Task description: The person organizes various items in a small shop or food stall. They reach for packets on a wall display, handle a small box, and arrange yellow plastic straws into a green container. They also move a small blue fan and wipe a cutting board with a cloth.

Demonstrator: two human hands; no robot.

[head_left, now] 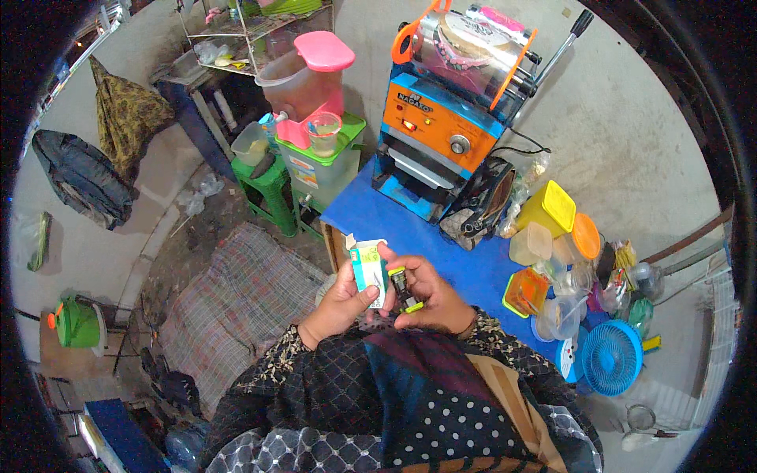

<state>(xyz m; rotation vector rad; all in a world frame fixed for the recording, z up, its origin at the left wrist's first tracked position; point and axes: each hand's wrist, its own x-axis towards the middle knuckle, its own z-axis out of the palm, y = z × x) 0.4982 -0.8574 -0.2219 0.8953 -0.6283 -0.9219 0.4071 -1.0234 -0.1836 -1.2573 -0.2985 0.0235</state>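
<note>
My left hand is closed round a small white and teal cardboard box, thumb across its lower front. The box's top flap stands up, and what is inside cannot be seen. Just to the right of it, my right hand grips a small black object with lime-green ends; its exact kind is not clear. The two hands are close together in front of my body, over the near left edge of a blue table top.
An orange and blue cup-sealing machine stands at the back of the table. Plastic containers and a blue basket crowd the right side. At left are a pink-lidded drink dispenser, a green stool and a checked cloth on the floor.
</note>
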